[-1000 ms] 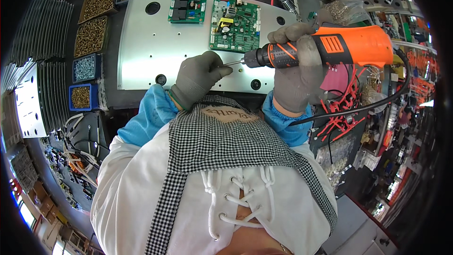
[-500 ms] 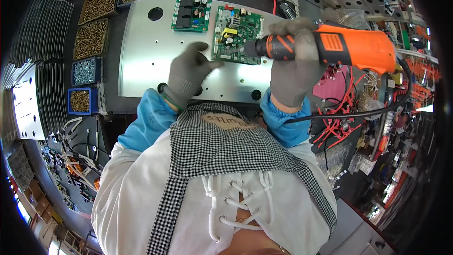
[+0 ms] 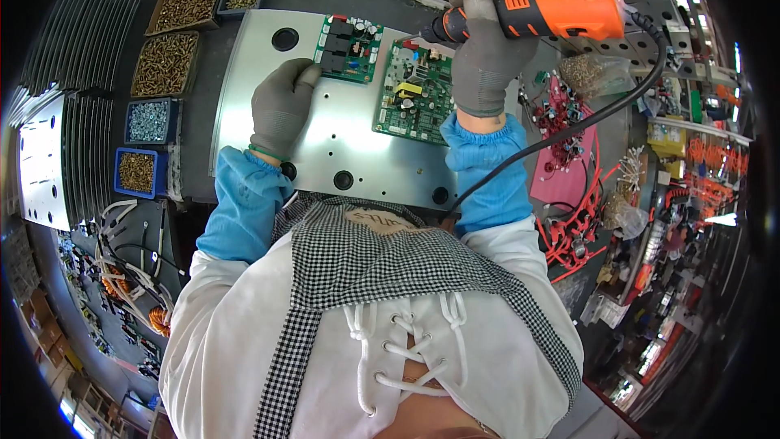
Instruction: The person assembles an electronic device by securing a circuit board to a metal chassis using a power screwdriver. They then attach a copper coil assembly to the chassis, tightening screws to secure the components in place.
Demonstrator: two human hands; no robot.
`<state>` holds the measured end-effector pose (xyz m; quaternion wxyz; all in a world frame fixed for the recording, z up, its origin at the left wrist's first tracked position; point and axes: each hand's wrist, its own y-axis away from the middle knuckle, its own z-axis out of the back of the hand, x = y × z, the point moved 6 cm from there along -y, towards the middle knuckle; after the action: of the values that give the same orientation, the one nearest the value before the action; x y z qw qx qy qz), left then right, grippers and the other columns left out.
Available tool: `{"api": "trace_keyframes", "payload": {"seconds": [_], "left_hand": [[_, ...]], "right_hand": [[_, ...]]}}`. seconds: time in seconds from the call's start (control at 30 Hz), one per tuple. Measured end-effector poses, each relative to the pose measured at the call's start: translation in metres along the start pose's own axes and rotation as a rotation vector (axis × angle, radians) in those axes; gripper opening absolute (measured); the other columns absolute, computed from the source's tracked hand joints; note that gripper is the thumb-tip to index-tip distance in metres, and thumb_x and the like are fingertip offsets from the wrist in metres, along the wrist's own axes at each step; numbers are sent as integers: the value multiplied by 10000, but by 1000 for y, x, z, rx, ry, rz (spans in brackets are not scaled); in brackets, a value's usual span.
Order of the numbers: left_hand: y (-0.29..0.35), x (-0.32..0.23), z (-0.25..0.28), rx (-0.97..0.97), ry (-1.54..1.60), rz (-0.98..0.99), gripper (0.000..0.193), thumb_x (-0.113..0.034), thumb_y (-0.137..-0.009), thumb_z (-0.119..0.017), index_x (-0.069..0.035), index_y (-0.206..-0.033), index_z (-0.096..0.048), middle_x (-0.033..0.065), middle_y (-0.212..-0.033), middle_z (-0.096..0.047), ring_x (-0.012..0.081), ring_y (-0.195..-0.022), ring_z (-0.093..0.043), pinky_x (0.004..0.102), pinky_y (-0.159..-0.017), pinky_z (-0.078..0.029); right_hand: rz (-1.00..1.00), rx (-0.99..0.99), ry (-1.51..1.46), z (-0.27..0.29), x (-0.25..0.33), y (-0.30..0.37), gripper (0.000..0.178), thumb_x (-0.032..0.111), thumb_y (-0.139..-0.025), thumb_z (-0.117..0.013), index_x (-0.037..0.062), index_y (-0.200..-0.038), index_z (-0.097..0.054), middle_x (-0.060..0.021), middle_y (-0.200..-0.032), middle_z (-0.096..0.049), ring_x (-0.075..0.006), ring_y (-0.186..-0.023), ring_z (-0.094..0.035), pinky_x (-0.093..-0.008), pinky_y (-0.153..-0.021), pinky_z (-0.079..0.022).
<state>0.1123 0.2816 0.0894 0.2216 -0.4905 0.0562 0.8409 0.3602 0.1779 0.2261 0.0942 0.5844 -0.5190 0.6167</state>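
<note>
My right hand [image 3: 490, 61], in a grey glove, grips an orange and black electric screwdriver [image 3: 561, 12] held nearly level. Its bit points left, at the far left corner of the larger green circuit board [image 3: 416, 102]. That board lies on a silvery metal plate [image 3: 317, 158] with round holes. Beside it, to the left, is a smaller green circuit board [image 3: 351, 50] with black blocks. My left hand [image 3: 283, 106], gloved too, is at this board's left edge with thumb and fingers drawn together; whatever is between them is hidden.
At left stand boxes of brass screws [image 3: 165, 63], a blue bin of silvery screws [image 3: 148, 122] and a blue bin of brass pieces [image 3: 136, 172]. Stacked metal panels [image 3: 85, 130] are beyond. The tool's black cable [image 3: 561, 134] crosses my right sleeve; red wires [image 3: 573, 236] lie to the right.
My right hand has carried the screwdriver from the larger board's near edge to its far left corner. The left hand has shifted left to the smaller board, its fingers closing together.
</note>
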Motion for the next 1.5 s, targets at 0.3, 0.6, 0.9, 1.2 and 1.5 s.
{"api": "trace_keyframes", "payload": {"seconds": [0.3,0.6,0.9,1.2,1.5], "left_hand": [[1,-2,2,-44,-4,-8,204,-211,-934,-676,-56,-1045,-748,165,-922,-738,313,-811,-719,383,-735,-556],[2,-4,3,-49,-48,6,232,-207,-894,-706,-71,-1080,-733,127,-882,-721,279,-787,-709,374,-718,-549],[4,-5,6,34,35,77,264,-166,-864,-720,-61,-1106,-722,71,-830,-685,176,-645,-690,332,-646,-544],[2,-5,6,33,65,111,252,-169,-851,-752,-81,-1088,-744,100,-894,-703,213,-758,-693,337,-707,-545],[5,-7,8,-17,33,4,203,-158,-878,-697,-105,-1070,-738,72,-892,-696,200,-705,-713,346,-668,-554]], "right_hand": [[-127,217,162,-35,7,-15,182,139,-807,-802,46,-814,-646,3,-643,-633,-77,-543,-579,-240,-533,-476],[-28,283,137,-41,-3,-22,183,106,-803,-794,42,-889,-646,6,-720,-641,-84,-624,-596,-247,-594,-488],[-235,300,-437,-82,15,19,387,13,-836,-686,-3,-1193,-538,-117,-860,-704,-214,-758,-694,-380,-756,-590],[-249,335,-313,-99,-7,37,709,0,-812,-699,-6,-1405,-312,-101,-870,-706,-182,-759,-680,-342,-753,-572],[-160,777,-254,-116,9,52,213,11,-784,-731,-10,-981,-652,-92,-928,-682,-190,-825,-674,-352,-758,-568]]}}
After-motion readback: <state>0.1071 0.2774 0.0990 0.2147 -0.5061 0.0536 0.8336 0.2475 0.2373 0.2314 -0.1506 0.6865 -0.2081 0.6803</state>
